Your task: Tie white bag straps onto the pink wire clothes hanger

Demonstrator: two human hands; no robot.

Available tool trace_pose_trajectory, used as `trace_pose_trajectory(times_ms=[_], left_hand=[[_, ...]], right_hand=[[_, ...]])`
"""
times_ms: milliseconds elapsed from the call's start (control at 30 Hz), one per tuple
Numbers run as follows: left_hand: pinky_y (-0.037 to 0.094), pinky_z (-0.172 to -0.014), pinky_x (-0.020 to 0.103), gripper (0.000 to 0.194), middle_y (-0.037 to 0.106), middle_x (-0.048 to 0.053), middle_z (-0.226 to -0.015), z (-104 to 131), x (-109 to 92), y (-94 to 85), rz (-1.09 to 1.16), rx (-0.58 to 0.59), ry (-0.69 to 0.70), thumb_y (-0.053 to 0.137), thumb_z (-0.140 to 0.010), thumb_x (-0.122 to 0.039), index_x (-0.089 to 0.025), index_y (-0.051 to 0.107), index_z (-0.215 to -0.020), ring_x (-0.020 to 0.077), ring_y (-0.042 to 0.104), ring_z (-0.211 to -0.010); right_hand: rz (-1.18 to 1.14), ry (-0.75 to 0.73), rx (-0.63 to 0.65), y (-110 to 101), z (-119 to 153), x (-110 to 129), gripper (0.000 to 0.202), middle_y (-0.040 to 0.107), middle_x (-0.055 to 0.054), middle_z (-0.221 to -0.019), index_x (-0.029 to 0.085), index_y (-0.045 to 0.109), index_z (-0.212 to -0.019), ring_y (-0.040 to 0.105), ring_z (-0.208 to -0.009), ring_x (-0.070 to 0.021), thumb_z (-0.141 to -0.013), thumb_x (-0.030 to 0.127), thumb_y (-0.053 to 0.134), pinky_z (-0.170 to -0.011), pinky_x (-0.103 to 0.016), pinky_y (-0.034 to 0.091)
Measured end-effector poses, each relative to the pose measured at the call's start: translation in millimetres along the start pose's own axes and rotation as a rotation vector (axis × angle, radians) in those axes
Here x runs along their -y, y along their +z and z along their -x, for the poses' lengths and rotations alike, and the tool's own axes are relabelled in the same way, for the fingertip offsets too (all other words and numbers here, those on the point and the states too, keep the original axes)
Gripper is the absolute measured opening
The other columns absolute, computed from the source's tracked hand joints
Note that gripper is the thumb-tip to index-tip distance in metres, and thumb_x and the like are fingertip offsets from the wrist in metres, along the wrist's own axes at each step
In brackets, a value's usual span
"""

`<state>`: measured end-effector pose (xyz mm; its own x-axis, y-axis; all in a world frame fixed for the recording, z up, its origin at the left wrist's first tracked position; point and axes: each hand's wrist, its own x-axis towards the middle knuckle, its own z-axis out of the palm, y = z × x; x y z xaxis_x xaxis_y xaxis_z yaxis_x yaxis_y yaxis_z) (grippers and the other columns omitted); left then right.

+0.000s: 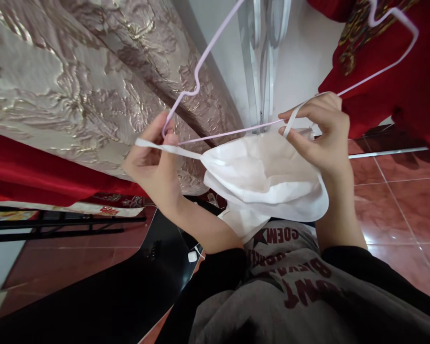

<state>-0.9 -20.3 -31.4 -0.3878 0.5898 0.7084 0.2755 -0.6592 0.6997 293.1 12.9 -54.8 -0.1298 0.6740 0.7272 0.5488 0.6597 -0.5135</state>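
Observation:
A pale pink wire hanger stretches across the upper middle, its lower bar running between my two hands. My left hand pinches the hanger's left corner, with a thin white strap lying across its fingers. At the hanger's bar on the right, my right hand has a loop of white strap around its bent fingers. White thin cloth hangs below the bar between the hands, joined to the left strap. Part of the bar is hidden behind my right hand.
Shiny embossed fabric fills the upper left, with red cloth below it. Red garments hang at the right. A black tabletop holds a small white case. A black rack stands at the left.

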Motion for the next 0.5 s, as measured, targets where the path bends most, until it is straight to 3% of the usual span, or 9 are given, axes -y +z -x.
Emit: trace_pose_trajectory(times_ms=[133, 233, 300, 400, 500], left_hand=[[0.062, -0.066, 0.028, 0.009, 0.073, 0.000, -0.070, -34, -6, 13.1, -0.123, 0.193, 0.059, 0.081, -0.091, -0.017, -0.012, 0.085, -0.097, 0.0104, 0.066, -0.057], [0.061, -0.061, 0.029, 0.027, 0.066, -0.001, -0.062, -61, -16, 15.3, -0.298, 0.446, 0.016, 0.072, -0.101, -0.024, -0.008, 0.081, -0.081, 0.0082, 0.058, -0.048], [0.063, -0.063, 0.033, 0.033, 0.065, 0.000, -0.059, -75, -22, 16.7, -0.341, 0.576, -0.036, 0.064, -0.104, -0.018, -0.006, 0.080, -0.077, 0.0087, 0.058, -0.047], [0.058, -0.057, 0.029, 0.034, 0.065, 0.000, -0.054, -88, -25, 21.8, -0.314, 0.536, -0.057, 0.064, -0.098, -0.004, -0.009, 0.079, -0.068, 0.0094, 0.055, -0.044], [0.048, -0.049, 0.020, 0.031, 0.068, -0.001, -0.055, -85, -16, 24.5, -0.228, 0.475, -0.068, 0.073, -0.099, -0.010, -0.009, 0.078, -0.068, 0.0073, 0.059, -0.046]], right_hand=[[-0.015, -0.009, 0.057, -2, 1, -1, 0.022, 0.076, -0.003, -0.093, 0.032, 0.076, -0.100, 0.067, -0.095, -0.0276, -0.098, 0.053, 0.070, -0.103, -0.055, 0.048], [-0.004, -0.013, 0.072, -4, 2, -2, 0.021, 0.076, -0.003, -0.095, 0.031, 0.076, -0.100, 0.066, -0.097, -0.0282, -0.097, 0.051, 0.072, -0.102, -0.054, 0.049], [0.003, -0.013, 0.081, -3, 2, -1, 0.022, 0.076, -0.003, -0.095, 0.030, 0.075, -0.100, 0.066, -0.096, -0.0282, -0.096, 0.052, 0.072, -0.102, -0.054, 0.049], [-0.009, -0.014, 0.084, 2, 4, 1, 0.026, 0.077, -0.004, -0.096, 0.029, 0.075, -0.101, 0.067, -0.096, -0.0277, -0.097, 0.054, 0.071, -0.102, -0.053, 0.050], [-0.013, -0.012, 0.067, 8, 5, 1, 0.029, 0.077, -0.004, -0.099, 0.029, 0.075, -0.105, 0.067, -0.098, -0.0275, -0.097, 0.057, 0.069, -0.103, -0.052, 0.050]])
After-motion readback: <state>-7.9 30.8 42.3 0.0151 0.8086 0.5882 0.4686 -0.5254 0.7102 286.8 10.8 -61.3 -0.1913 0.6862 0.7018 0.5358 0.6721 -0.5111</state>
